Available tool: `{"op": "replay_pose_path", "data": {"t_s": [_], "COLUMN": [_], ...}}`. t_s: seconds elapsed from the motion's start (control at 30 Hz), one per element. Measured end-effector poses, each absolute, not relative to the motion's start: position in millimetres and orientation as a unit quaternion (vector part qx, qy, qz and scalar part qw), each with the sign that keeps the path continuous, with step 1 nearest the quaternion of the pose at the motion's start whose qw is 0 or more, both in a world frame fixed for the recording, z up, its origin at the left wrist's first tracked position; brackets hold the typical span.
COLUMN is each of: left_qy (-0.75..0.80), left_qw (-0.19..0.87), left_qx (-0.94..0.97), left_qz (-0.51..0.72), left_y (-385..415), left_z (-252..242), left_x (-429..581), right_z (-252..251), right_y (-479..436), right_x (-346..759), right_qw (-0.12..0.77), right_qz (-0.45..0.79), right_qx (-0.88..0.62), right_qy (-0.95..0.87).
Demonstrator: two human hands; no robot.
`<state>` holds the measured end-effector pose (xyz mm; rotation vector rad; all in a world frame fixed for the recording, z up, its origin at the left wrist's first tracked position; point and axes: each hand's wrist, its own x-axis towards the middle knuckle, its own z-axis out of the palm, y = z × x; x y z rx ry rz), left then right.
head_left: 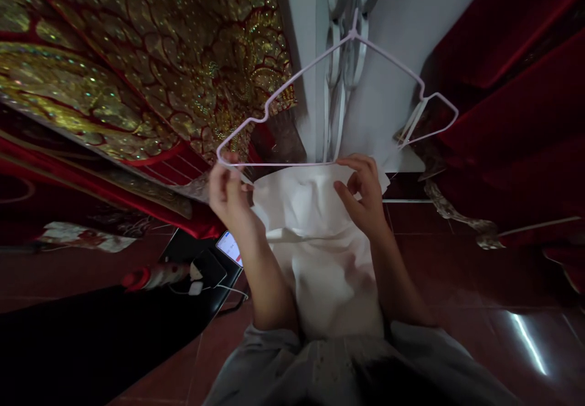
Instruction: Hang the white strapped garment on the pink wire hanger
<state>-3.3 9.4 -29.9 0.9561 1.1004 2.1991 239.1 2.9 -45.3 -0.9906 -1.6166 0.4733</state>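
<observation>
A pale pink hanger (311,63) hangs in front of a light wall, its hook at the top. At the lower left corner of the hanger, my left hand (231,192) has its fingers curled round the bar. My right hand (363,189) touches the bottom bar near its right part with the forefinger, thumb apart from the fingers. A white garment (320,235) hangs just below the bar, between my hands, and reaches down towards my body. A white strap (414,124) loops over the right end of the hanger.
Gold sequined red fabric (183,46) hangs at the left, dark red garments (516,89) at the right. Metal scrollwork (336,89) stands behind the hanger. A black table (183,247) at the lower left bears a lit phone (230,248), a black item (208,269) and a red-capped bottle (155,275).
</observation>
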Motion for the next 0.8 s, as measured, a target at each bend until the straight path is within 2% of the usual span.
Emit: {"op": "replay_pose_path", "data": {"t_s": [0.1,0.2,0.33,0.4,0.67,0.73,0.8], "left_qy": [0.372,0.309,0.290,0.294,0.294,0.296,0.306], "left_qw": [0.364,0.406,0.417,0.413,0.399,0.397,0.393], "left_qx": [0.349,0.329,0.333,0.337,0.346,0.352,0.360], "left_qz": [0.779,0.795,0.794,0.793,0.796,0.794,0.789], "left_y": [4.9,3.6,2.9,2.6,6.2,7.2,8.0], "left_z": [-26.0,-14.4,-8.7,-9.2,-9.4,-8.4,-7.4], "left_x": [30.8,50.3,51.6,49.4,45.5,41.9,37.6], "right_z": [-41.6,-39.2,-38.7,-35.1,23.4,33.3,34.4], "right_y": [-6.1,-8.9,6.1,16.5,18.1,24.5,37.9], "right_x": [237.6,243.5,274.7,294.8,302.7,296.4,297.5], "right_qw": [0.545,0.550,0.660,0.687,0.578,0.583,0.637], "right_qz": [0.203,0.188,0.102,0.098,0.268,0.270,0.225], "right_qx": [-0.431,-0.427,-0.443,-0.461,-0.445,-0.418,-0.403], "right_qy": [-0.690,-0.692,-0.597,-0.553,-0.630,-0.643,-0.617]}}
